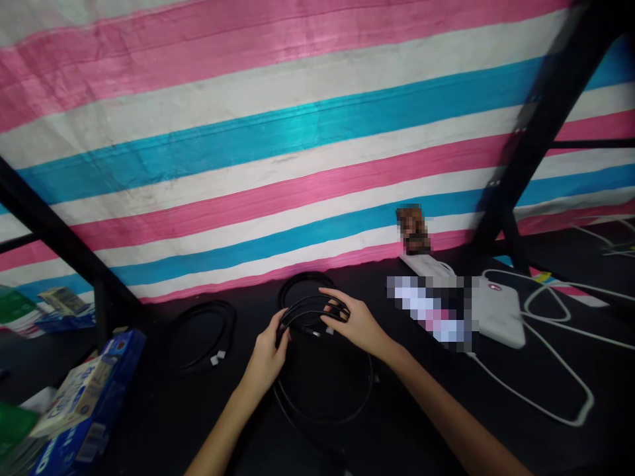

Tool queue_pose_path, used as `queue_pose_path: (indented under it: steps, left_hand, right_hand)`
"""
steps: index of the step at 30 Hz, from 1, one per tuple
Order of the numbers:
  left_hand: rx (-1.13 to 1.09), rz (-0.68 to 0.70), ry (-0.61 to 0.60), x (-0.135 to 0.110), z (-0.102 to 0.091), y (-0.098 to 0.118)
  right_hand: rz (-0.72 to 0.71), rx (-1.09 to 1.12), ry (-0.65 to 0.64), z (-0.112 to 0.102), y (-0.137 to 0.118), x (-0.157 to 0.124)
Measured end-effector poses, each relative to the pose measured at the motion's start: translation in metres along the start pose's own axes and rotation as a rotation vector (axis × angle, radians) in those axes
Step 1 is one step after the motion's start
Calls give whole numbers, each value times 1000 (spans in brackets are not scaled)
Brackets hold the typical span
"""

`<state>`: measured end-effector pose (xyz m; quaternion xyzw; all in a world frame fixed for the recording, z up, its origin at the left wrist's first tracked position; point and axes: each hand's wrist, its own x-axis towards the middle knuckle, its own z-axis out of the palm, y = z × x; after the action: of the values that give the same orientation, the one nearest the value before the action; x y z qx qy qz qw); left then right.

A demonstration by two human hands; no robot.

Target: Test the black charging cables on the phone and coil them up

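A black cable point(322, 421) is looped in a wide coil between my two hands, over the dark tabletop. My left hand point(268, 350) is closed round the left side of the coil. Fingers and thumb of my right hand point(358, 324) grip the upper right side of it. The strands arch from one hand to the other. Behind them lies a second black coiled cable point(305, 274) with a metal plug near my right fingertips. To the left rests another black cable coil point(233, 324) with white tags on its ends.
Blue and cream boxes point(94, 396) are stacked at the left. On the right lie a white power bank-like block point(499, 314) and a loose white cable point(546, 413). A striped sheet point(297, 165) hangs behind the table, between black frame posts point(540, 125).
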<state>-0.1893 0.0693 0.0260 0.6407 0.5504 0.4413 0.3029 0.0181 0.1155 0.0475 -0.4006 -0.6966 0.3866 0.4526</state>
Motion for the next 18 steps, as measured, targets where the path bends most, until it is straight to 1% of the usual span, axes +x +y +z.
queue_pose_path:
  steps: [3,5,7,8,11,14,16,18]
  left_hand:
    - [-22,2,73,-1,-1,6]
    - [-75,-39,113,-2,1,10]
    - [-175,-113,140,-3,4,14]
    - [-232,-151,146,-3,6,16]
    - [-393,-251,136,-3,7,21]
    - [-603,-340,94,-2,5,24]
    - [-780,-381,30,-1,3,26]
    - [-922,-399,-41,-1,4,30]
  right_hand:
    - [-41,-80,28,-1,-1,-1]
    - [-76,-151,57,-1,-2,-2]
    - [-52,-147,43,0,-2,-3]
    - [-6,-111,18,1,-3,-3]
    - [182,87,-71,3,-6,-3]
    - [309,387,-116,2,-14,-3]
    - [348,607,-78,-1,-20,-2]
    - [339,776,22,-3,-24,-1]
